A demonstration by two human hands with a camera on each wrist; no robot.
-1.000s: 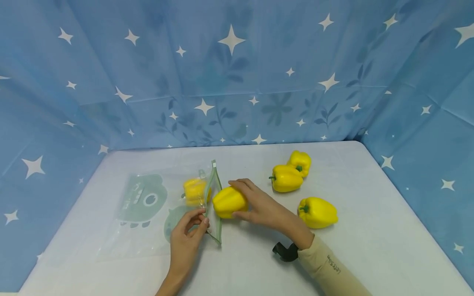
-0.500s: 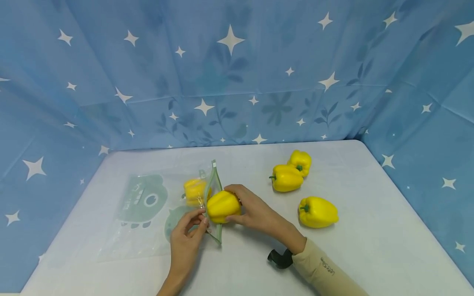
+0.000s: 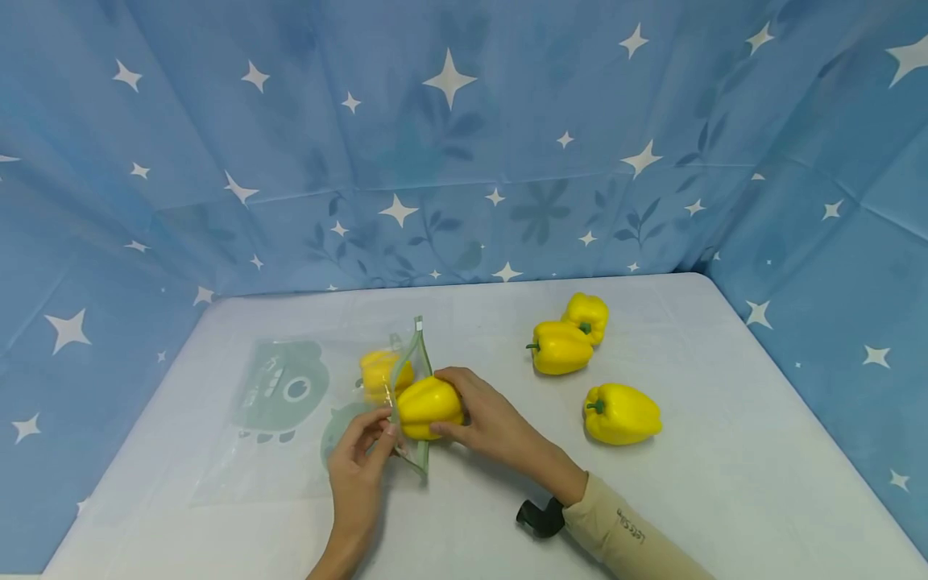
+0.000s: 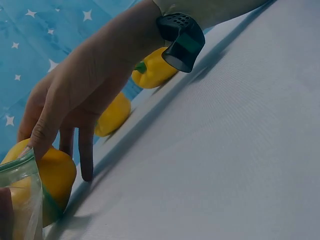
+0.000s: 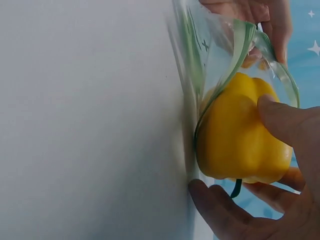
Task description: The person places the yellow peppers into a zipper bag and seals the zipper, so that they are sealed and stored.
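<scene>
A clear zip bag [image 3: 217, 475] with green prints lies on the table, its green-edged mouth held apart toward the right. My left hand [image 3: 357, 475] pinches the near lip of that mouth between thumb and fingers. In my right hand [image 3: 487, 419] is a yellow bell pepper [image 3: 429, 409], gripped at its stem end, with its other end inside the bag's mouth. The right wrist view shows the green stem on this bell pepper [image 5: 242, 135] pointing toward my palm. Another yellow bell pepper [image 3: 379, 374] shows through the plastic, inside the bag.
Two yellow bell peppers touch each other at the back right, the nearer one [image 3: 562, 348] in front of the farther one [image 3: 589, 314]. A third bell pepper [image 3: 622, 414] lies nearer, right of my forearm. A blue star-patterned curtain [image 3: 464, 161] stands behind the white table [image 3: 725, 483].
My right hand has moved left and slightly toward me, carrying the bell pepper into the bag's mouth. My left hand has shifted slightly left with the bag's lip.
</scene>
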